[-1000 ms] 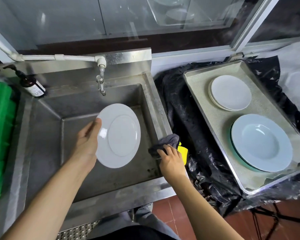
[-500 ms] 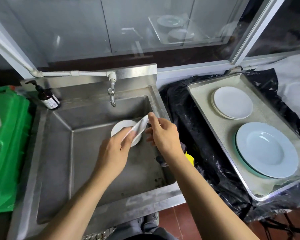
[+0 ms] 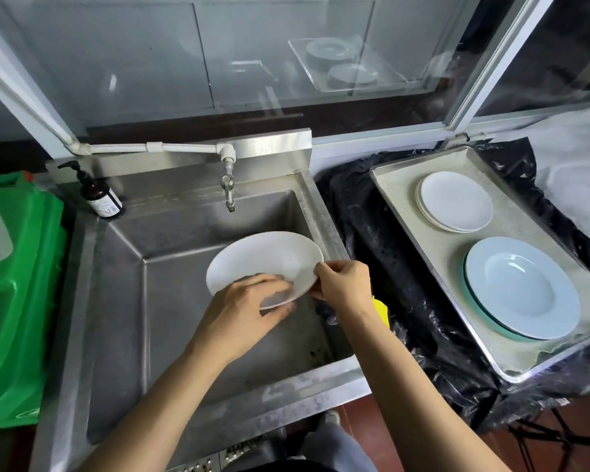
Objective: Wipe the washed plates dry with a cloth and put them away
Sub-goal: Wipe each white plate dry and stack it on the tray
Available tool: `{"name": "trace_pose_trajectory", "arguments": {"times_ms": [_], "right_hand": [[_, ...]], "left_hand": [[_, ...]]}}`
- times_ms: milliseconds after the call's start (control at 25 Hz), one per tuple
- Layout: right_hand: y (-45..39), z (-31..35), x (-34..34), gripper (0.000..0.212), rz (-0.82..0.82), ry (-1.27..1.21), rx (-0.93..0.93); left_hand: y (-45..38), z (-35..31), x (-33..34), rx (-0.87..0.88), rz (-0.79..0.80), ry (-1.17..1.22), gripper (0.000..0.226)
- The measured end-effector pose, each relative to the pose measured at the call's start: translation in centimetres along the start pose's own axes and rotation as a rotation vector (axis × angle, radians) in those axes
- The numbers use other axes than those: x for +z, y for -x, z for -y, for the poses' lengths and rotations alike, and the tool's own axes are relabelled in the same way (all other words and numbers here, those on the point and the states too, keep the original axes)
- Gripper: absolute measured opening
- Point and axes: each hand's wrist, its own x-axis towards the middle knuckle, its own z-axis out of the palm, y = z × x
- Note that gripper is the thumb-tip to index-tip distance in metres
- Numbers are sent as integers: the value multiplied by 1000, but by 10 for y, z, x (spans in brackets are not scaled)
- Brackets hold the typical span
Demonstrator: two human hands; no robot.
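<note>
Plate turned flat and held in both hands above the sink

Half a second ago the white plate (image 3: 264,258) stood edge-on; now it lies nearly level over the sink (image 3: 171,301). The left hand (image 3: 242,306) clasps its near rim, fingers curled beneath, and the right hand (image 3: 344,284) pinches its right edge. Dried plates sit on the tray (image 3: 402,212) at right.

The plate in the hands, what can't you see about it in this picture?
Head view only:
- Underside of the white plate: faces away from the camera.
- Its near rim: covered by the left hand and right hand.
- The fingers under the plate: hidden by it.
- Wet or dry: too fine to tell.
</note>
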Motion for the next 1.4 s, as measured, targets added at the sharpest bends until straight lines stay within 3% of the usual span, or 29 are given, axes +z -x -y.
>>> {"name": "trace_pose_trajectory", "arguments": {"times_ms": [200, 360, 520, 800, 1000, 1400], "right_hand": [[-11, -2, -23, 27, -92, -156, -15], [-29, -5, -51, 24, -104, -241, -38], [-56, -12, -92, 20, -105, -237, -51], [-126, -22, -192, 13, -143, -219, -82], [-185, -37, -264, 15, -195, -182, -82], [-324, -53, -353, 31, -291, -73, -56]], "left_hand": [[-26, 9, -12, -191, -268, 2, 32], [-58, 11, -2, -506, -223, 229, 35], [-86, -16, 24, -517, -294, 368, 30], [-151, -86, 96, -618, -234, 470, 52], [-210, -124, 158, -665, -184, 623, 21], [-331, -168, 271, -691, -127, 740, 46]]}}
